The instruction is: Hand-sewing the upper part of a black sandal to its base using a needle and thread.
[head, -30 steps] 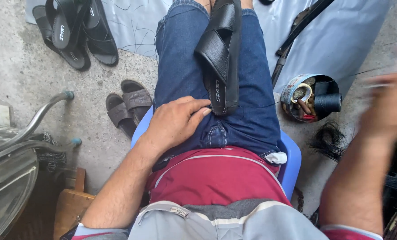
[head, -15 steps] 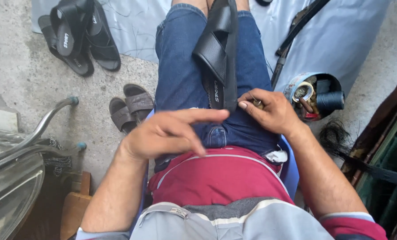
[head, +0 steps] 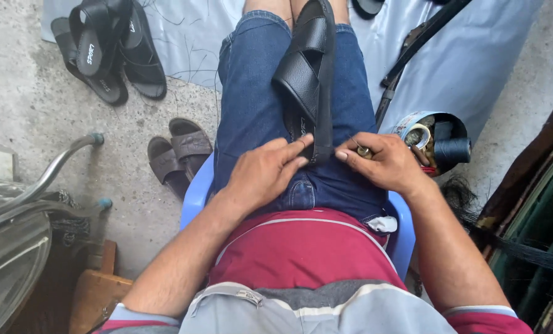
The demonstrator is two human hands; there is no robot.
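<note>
**Sandal braced on lap, both hands at its heel end**

Seated on a blue plastic chair (head: 193,198). A black sandal (head: 307,80) lies lengthwise along the right thigh on the blue denim shorts (head: 252,105), tilted onto its edge with the straps facing left and the sole edge toward the right. Likely reason: the lap serves in place of a counter, and turning the sandal on edge exposes the sole seam to both hands.

Left hand (head: 261,176) rests on the thigh, fingers (head: 295,147) stretched forward and pressed against the heel end of the sandal; not wrapped around it, more a steadying press, probably to stop it from sliding down the leg.

Right hand (head: 385,164) meets the same heel end from the other side. Its fingers are curled narrow, pinching a small metallic item (head: 364,150); too small to tell what it is. Fingertips touch or nearly touch the sole edge; exact contact not resolved.

Surroundings: an open tin (head: 434,142) holding a dark thread spool and odd bits sits on the ground just beside the right hand, within reach. Two black sandals (head: 106,52) lie stacked at upper left, partly on a pale sheet (head: 474,55); a brown pair (head: 180,154) rests on the concrete near the chair's left edge. Metal tubing (head: 47,173) at far left.
</note>
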